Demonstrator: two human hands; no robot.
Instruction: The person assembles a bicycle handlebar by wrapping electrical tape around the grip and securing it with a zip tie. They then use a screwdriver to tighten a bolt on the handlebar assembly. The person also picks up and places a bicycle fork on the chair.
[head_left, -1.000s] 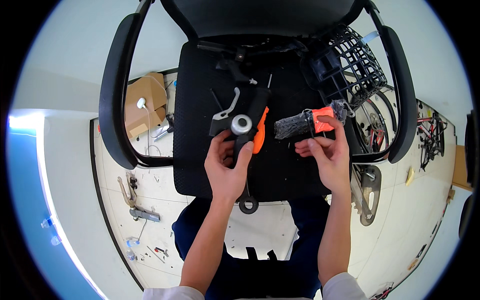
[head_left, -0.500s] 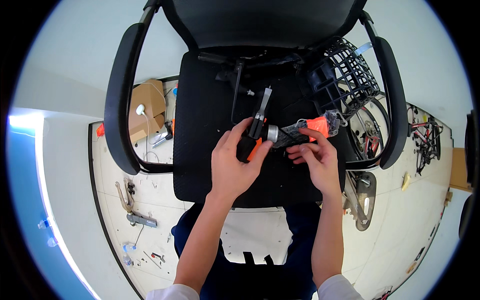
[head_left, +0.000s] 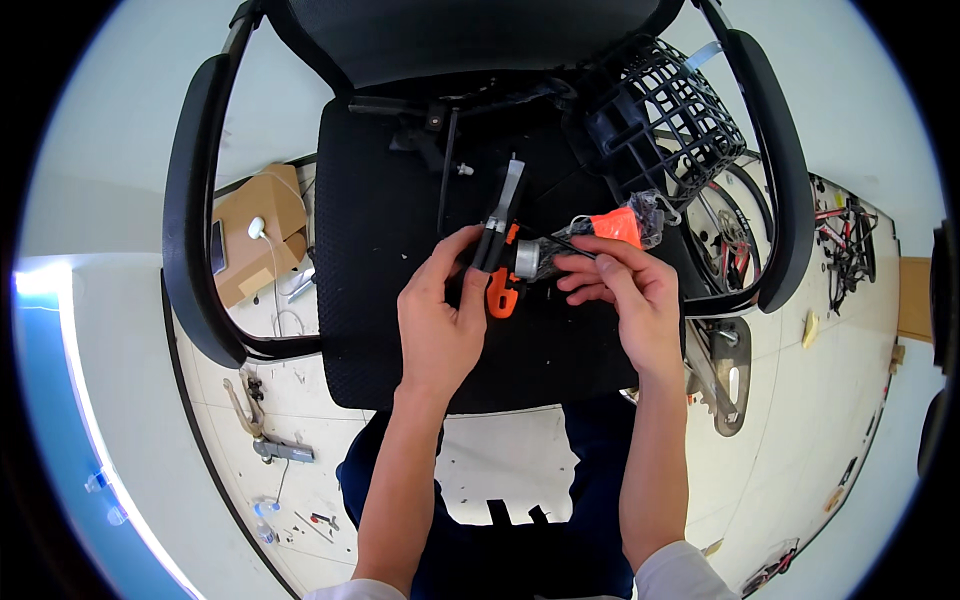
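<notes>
My left hand is closed around a black lever-like part with a silver blade pointing away from me. An orange loop-shaped piece shows beside its thumb. My right hand pinches a thin black rod that slants toward the lever-like part; whether its tip touches is too small to tell. Just beyond the right fingers lies a plastic-wrapped bundle with a silver collar at its left end and a bright orange patch.
The black chair seat bears a plastic basket, a long bent black bar and dark parts toward the backrest. Armrests flank it. On the floor are a cardboard box, a grey crank-like part and bicycle pieces.
My left hand and the lever-like part have shifted left, apart from the silver collar, uncovering more of the orange piece. The right hand now holds the thin rod higher. The whole view has shifted slightly.
</notes>
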